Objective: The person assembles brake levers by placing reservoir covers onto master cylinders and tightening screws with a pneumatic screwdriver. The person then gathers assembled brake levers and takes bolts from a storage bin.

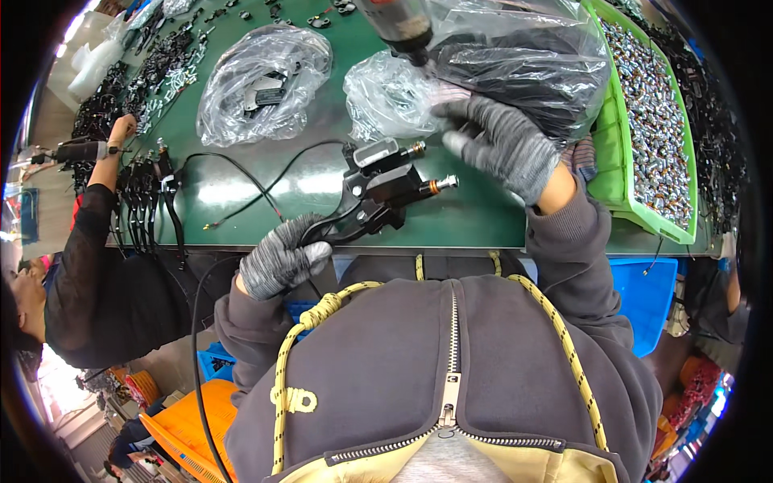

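My left hand, in a grey knit glove, is closed round the handle end of a black brake lever. The lever's body points right over the table's front edge, with a clear-topped block and two metal fittings sticking out. A thin black cable trails from it to the left across the tabletop. My right hand, gloved alike, is raised over the table with thumb and fingers apart and nothing visible between them. Just beyond its fingers hangs a power screwdriver, tip down, beside a clear bag of black parts.
A green bin full of small metal fittings stands at the right. Clear bags with small parts lie on the green table. Several black levers line the left edge, near a co-worker's hand. An orange chair stands lower left.
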